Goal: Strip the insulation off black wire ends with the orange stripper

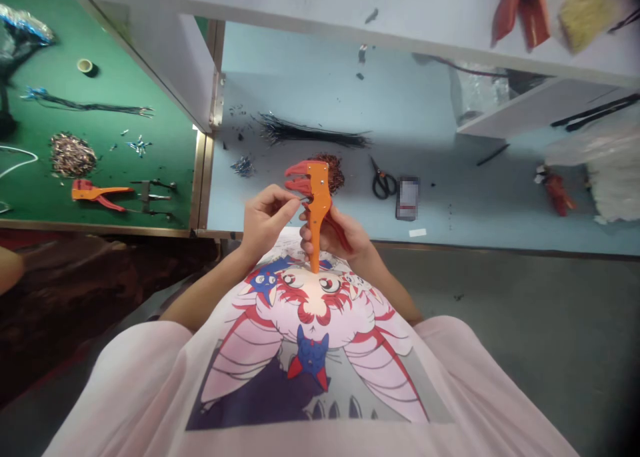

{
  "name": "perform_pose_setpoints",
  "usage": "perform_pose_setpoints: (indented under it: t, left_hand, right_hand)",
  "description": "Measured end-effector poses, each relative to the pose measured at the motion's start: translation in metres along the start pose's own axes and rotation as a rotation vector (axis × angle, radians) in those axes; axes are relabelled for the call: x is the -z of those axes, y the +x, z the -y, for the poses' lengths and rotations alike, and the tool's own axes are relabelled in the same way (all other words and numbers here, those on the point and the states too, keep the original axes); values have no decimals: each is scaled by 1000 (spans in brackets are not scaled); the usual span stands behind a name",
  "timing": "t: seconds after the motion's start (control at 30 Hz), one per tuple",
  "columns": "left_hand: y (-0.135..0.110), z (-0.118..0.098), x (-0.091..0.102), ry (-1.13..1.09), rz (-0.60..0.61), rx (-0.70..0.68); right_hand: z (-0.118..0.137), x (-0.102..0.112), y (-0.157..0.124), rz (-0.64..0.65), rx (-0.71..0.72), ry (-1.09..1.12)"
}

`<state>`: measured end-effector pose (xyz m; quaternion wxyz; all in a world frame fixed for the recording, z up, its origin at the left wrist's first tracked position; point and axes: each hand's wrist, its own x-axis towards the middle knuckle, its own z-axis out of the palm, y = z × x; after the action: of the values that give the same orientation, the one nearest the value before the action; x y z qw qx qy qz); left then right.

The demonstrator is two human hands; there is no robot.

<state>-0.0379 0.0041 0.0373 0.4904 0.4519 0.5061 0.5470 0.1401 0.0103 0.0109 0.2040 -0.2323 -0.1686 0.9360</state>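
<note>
My right hand (350,229) is wrapped around an orange and red wire stripper (318,197), held upright in front of my chest with its red jaws pointing left. Beside the jaws, my left hand (270,218) is closed in a pinch. A thin dark wire end (304,200) shows at its fingertips, close against the tool's side; the rest of it is hidden. Behind the tool lies a pile of small copper-coloured bits (336,170), partly covered by it. Farther back, a bundle of black wires (315,134) stretches across the blue-grey table (400,144).
Black-handled scissors (384,182) and a phone-like device (407,198) lie right of the tool. Small terminals (243,166) are heaped at left. A white shelf (320,4) overhangs the back. On the green table (165,137) lies another wire stripper (103,192).
</note>
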Motion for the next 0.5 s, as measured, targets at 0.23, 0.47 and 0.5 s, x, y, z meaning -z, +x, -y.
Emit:
perform_pose_setpoints:
  t: [0.23, 0.47, 0.5]
  left_hand:
    - [-2, 7, 4, -56, 64, 56]
    - [4, 10, 1, -88, 133, 26]
    - [4, 9, 0, -85, 136, 11]
  right_hand:
    - [-1, -4, 0, 110, 14, 111]
    - [-3, 0, -2, 151, -4, 117]
    - [-4, 0, -2, 166, 4, 118]
